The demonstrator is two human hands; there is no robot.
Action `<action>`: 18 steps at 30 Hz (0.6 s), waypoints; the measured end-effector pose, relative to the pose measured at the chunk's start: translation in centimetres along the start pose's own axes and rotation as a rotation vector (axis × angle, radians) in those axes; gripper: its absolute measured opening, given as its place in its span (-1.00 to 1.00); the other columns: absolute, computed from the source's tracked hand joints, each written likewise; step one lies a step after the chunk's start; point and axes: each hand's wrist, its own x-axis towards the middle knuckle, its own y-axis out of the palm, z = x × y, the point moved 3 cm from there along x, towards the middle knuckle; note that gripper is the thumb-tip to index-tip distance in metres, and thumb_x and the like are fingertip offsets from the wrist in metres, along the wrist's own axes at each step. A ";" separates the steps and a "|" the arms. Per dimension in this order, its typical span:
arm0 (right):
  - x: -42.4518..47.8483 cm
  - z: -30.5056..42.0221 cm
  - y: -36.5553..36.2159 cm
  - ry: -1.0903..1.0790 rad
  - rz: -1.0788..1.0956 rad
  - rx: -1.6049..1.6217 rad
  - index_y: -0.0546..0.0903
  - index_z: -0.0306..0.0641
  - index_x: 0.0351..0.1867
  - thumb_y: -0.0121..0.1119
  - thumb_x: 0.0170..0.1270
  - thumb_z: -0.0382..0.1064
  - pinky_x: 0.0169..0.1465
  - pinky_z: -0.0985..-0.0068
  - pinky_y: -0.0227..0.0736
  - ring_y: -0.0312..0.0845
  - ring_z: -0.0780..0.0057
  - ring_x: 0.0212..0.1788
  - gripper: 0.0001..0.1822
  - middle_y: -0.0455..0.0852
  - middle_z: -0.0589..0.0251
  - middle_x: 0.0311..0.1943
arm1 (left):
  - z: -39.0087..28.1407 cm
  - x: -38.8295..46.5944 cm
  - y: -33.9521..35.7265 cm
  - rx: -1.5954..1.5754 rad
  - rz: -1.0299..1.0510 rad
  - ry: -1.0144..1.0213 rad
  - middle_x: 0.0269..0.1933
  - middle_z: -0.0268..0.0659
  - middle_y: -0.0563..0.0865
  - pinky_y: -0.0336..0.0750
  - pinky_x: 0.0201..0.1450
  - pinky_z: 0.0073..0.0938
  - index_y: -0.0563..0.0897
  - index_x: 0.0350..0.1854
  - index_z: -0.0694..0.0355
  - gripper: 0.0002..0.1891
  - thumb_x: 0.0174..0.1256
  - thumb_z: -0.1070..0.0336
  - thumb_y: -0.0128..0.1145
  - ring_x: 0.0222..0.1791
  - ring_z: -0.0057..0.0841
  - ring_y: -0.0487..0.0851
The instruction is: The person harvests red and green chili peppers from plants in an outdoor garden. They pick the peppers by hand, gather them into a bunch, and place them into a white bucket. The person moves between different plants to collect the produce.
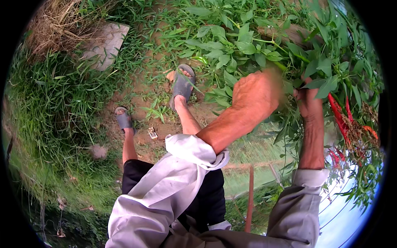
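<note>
My left hand [256, 90] reaches into a leafy chilli plant [245, 46], back of the hand up and fingers curled. Its fingertips are blurred, so what they touch does not show. Close on its right, my right hand [308, 100] is raised among the stems, partly covered by leaves; whether it grips a stem is unclear. Long red chillies [338, 116] hang just right of that wrist, beside withered brown foliage [356, 133]. An orange-red chilli [370, 132] is farther right. A green chilli [200, 59] shows among the leaves left of my hands.
My sandalled feet [183, 85] stand on bare soil with patches of grass. A flat stone slab [107, 46] lies at the upper left beside a heap of dry straw [62, 28]. A log [288, 35] lies behind the plant. A thin reddish post [250, 198] appears below.
</note>
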 end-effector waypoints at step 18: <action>-0.5 0.8 2.3 -0.095 -0.088 0.074 0.54 -0.20 0.08 0.13 0.40 -0.30 -0.51 0.62 0.36 0.50 0.62 -0.41 -0.74 0.73 0.19 -0.10 | 0.4 -0.8 -0.5 -0.020 0.004 0.050 -0.39 0.06 0.69 0.52 -0.11 -0.01 0.53 -0.32 0.36 -0.75 0.16 0.26 0.25 -0.24 0.07 0.67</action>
